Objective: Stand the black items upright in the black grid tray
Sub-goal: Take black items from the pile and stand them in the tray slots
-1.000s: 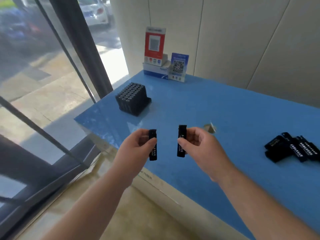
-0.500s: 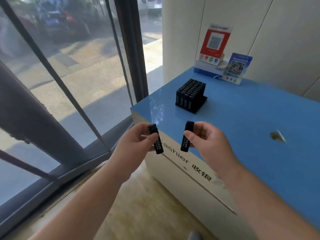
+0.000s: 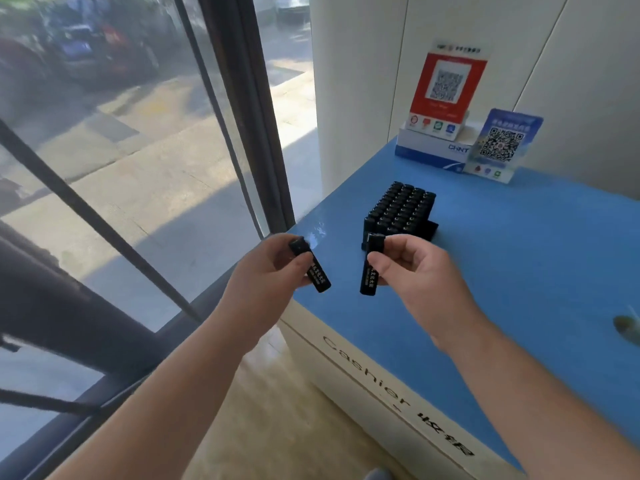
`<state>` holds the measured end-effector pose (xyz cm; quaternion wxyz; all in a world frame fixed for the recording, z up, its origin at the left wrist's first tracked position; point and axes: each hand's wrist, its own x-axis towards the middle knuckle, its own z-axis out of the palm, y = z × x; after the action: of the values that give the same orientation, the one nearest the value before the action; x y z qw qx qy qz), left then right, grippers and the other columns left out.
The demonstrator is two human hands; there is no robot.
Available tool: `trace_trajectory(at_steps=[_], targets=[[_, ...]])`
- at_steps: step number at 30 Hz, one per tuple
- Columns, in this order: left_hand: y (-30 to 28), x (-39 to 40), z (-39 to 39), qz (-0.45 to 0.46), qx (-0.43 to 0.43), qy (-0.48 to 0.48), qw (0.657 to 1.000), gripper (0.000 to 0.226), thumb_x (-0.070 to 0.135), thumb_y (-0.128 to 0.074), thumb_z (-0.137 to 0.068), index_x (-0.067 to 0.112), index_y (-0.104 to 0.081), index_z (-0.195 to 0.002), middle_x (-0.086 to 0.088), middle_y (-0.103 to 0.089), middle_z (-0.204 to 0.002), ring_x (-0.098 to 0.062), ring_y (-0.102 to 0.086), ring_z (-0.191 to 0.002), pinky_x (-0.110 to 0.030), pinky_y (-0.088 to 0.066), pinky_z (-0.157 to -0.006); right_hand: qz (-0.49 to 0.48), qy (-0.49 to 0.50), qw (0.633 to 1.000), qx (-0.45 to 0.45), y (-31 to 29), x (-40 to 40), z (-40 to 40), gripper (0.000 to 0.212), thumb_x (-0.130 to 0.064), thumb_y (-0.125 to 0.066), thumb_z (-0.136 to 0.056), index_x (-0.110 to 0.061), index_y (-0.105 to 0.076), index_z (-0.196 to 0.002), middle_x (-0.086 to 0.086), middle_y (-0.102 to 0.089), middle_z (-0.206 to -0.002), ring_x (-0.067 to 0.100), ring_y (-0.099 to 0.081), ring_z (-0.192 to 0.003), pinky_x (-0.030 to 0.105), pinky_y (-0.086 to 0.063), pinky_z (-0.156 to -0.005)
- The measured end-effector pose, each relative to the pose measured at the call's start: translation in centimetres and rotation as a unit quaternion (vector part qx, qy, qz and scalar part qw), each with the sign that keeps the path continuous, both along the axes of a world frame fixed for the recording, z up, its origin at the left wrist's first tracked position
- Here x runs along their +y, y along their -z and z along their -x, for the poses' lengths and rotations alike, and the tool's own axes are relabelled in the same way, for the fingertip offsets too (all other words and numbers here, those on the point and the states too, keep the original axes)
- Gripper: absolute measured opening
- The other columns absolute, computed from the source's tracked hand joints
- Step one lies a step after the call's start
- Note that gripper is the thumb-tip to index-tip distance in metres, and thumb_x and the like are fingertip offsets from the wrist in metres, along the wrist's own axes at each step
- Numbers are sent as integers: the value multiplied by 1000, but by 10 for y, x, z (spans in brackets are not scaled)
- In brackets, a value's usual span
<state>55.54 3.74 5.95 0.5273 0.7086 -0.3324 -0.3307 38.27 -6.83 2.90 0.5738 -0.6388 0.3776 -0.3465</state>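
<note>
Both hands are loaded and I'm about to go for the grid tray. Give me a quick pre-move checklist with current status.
1. Left hand grips a black item: ok.
2. Right hand pinches a second black item: ok.
3. Right item near upright for insertion: ok. Left item: not ok, it is tilted.
4. Grid tray in view on the blue counter: ok.
5. Free slot in the tray: cannot tell; the visible rows look full and the right hand hides the near edge.
6. Path from hands to tray free of other things: ok.
</note>
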Motion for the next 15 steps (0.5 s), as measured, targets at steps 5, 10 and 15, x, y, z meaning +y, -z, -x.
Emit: trace_trajectory(at_steps=[5, 10, 15], targets=[[-12, -56, -15, 9, -38, 45, 998, 10, 14, -66, -92, 21, -69, -99, 3, -76, -90, -14, -74, -87, -42, -57, -89, 20, 42, 999, -19, -14, -38, -3, 9, -16, -70, -92, -22, -72, -98, -4, -76, -92, 14, -71, -87, 30, -59, -85], [-21, -123, -25, 18, -119, 129, 984, 12, 23, -67, -90, 32, -69, -98, 13, -75, -87, -7, -71, -86, -32, -57, -83, 29, 137, 990, -27, -16, -73, 1, 8, -14, -70, -91, -19, -71, -97, -7, -75, -88, 9, -69, -82, 27, -57, -83], [-23, -193, -22, 40, -128, 250, 959, 15, 17, -68, -88, 30, -69, -96, 14, -73, -83, 4, -68, -77, -8, -46, -68, 31, 241, 970, -21, -16, -98, 6, 13, -11, -70, -92, -23, -72, -95, -9, -75, -88, 9, -70, -84, 31, -57, -89]])
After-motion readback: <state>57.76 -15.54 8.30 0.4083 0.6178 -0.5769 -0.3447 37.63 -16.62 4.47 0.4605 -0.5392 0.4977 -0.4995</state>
